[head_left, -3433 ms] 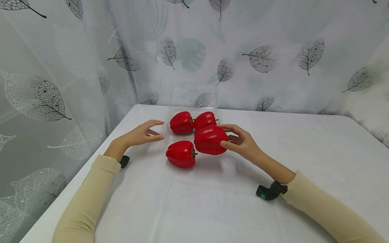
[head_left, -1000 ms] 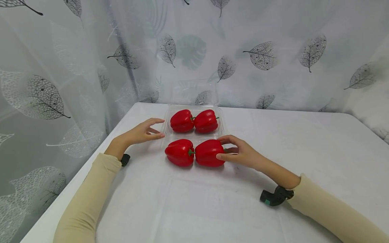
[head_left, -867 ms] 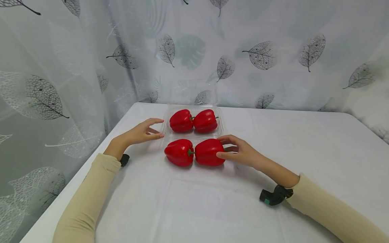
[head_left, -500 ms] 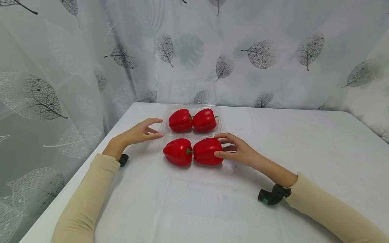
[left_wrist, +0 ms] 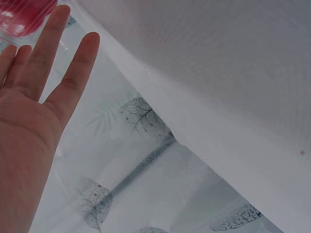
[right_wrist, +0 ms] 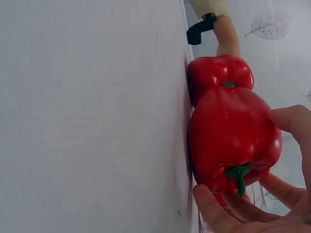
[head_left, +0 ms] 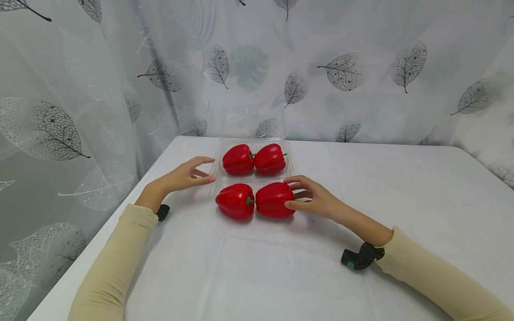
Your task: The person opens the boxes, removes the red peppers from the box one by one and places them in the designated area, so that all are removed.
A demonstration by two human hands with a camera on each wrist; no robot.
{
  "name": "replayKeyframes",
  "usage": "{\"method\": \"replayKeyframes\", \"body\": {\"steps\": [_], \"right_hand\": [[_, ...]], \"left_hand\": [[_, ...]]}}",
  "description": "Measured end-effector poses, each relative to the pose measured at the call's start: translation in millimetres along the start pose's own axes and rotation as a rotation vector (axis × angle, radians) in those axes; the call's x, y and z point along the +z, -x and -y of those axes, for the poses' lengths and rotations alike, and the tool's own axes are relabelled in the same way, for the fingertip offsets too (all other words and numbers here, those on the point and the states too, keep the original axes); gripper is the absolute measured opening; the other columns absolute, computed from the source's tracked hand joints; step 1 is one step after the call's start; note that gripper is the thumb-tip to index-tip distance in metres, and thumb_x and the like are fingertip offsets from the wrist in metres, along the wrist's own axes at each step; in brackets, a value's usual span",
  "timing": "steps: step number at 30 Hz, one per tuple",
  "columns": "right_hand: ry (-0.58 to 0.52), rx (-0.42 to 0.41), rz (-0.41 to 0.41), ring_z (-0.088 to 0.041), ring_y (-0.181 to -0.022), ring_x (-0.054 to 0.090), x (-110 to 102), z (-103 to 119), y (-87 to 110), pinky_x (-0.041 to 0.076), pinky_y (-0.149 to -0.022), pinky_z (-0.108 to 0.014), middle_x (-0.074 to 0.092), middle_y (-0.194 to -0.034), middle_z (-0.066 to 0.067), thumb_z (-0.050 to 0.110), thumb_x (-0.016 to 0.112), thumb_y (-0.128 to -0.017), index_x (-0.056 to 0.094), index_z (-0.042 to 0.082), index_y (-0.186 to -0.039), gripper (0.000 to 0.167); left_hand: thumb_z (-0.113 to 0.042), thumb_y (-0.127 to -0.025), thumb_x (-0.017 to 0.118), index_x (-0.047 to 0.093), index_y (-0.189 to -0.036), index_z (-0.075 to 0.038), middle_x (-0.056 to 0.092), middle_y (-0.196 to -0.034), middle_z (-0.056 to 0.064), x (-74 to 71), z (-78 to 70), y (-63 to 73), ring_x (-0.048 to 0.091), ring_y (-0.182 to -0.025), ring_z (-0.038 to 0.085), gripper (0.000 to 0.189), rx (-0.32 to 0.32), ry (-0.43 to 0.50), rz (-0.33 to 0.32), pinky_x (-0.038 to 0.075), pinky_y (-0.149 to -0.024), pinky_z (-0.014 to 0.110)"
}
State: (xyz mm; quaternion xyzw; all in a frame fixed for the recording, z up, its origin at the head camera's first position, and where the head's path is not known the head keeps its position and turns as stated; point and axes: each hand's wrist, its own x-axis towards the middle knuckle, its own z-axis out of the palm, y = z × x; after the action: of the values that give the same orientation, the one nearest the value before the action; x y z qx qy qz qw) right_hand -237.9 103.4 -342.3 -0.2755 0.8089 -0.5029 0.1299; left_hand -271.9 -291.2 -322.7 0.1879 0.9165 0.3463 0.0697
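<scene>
My right hand (head_left: 317,201) grips the stem end of a glossy red bell pepper (head_left: 273,200), thumb on the near side and fingers on the far side. This pepper rests on the table, its far end against a second red bell pepper (head_left: 234,203). The right wrist view shows its green stem (right_wrist: 240,180) facing my palm and fingertips touching its sides. Behind them is a clear plastic container (head_left: 290,168) holding two more red bell peppers (head_left: 238,159). My left hand (head_left: 185,176), fingers spread and holding nothing, is at the container's left edge; contact is unclear.
The container's clear lid (head_left: 253,118) stands raised at the back, near a leaf-printed curtain (head_left: 345,71). White cloth covers the table (head_left: 281,272). A black wrist device (head_left: 361,257) sits on each arm.
The gripped bell pepper, held up in front of the container 3.4 seconds ago, has come down onto the table beside the other one. My left hand has stayed put. Little differs over the last second.
</scene>
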Motion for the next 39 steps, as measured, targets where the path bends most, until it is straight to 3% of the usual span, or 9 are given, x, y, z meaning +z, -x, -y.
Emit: {"method": "replayKeyframes", "body": {"steps": [17, 23, 30, 39], "right_hand": [[0.023, -0.026, -0.027, -0.036, -0.116, 0.058, -8, 7, 1.7, 0.054, -0.092, -0.043, 0.054, -0.133, -0.02, 0.018, 0.07, -0.089, 0.046, 0.005, -0.138, 0.056], [0.033, -0.022, -0.041, -0.034, -0.112, 0.061, -12, 9, 3.9, 0.056, -0.088, -0.042, 0.056, -0.13, -0.019, 0.018, 0.069, -0.09, 0.05, 0.009, -0.136, 0.051], [0.008, -0.04, -0.039, -0.036, -0.111, 0.061, -16, 7, 3.5, 0.058, -0.083, -0.042, 0.056, -0.127, -0.022, 0.015, 0.068, -0.09, 0.05, 0.004, -0.135, 0.049], [0.043, -0.024, -0.122, -0.031, -0.099, 0.064, -20, 4, 1.4, 0.058, -0.081, -0.044, 0.062, -0.112, -0.017, 0.015, 0.065, -0.093, 0.056, 0.005, -0.131, 0.04]], "left_hand": [[-0.028, -0.093, 0.068, 0.033, -0.15, -0.007, 0.028, -0.155, 0.017, -0.3, -0.8, 2.1, 0.055, -0.124, 0.037, 0.07, -0.008, -0.002, 0.0, 0.042, -0.103, 0.057], [-0.027, -0.092, 0.069, 0.033, -0.15, -0.007, 0.028, -0.155, 0.017, -1.0, -0.9, 2.0, 0.055, -0.124, 0.037, 0.071, -0.009, 0.001, -0.004, 0.042, -0.103, 0.057], [-0.027, -0.092, 0.069, 0.033, -0.15, -0.006, 0.029, -0.154, 0.017, -0.7, -1.1, 1.2, 0.056, -0.123, 0.037, 0.071, -0.001, 0.001, -0.002, 0.043, -0.103, 0.056], [-0.027, -0.092, 0.069, 0.033, -0.15, -0.007, 0.029, -0.155, 0.017, -0.4, -0.5, 0.9, 0.055, -0.123, 0.037, 0.071, 0.0, -0.001, -0.002, 0.043, -0.103, 0.055]]}}
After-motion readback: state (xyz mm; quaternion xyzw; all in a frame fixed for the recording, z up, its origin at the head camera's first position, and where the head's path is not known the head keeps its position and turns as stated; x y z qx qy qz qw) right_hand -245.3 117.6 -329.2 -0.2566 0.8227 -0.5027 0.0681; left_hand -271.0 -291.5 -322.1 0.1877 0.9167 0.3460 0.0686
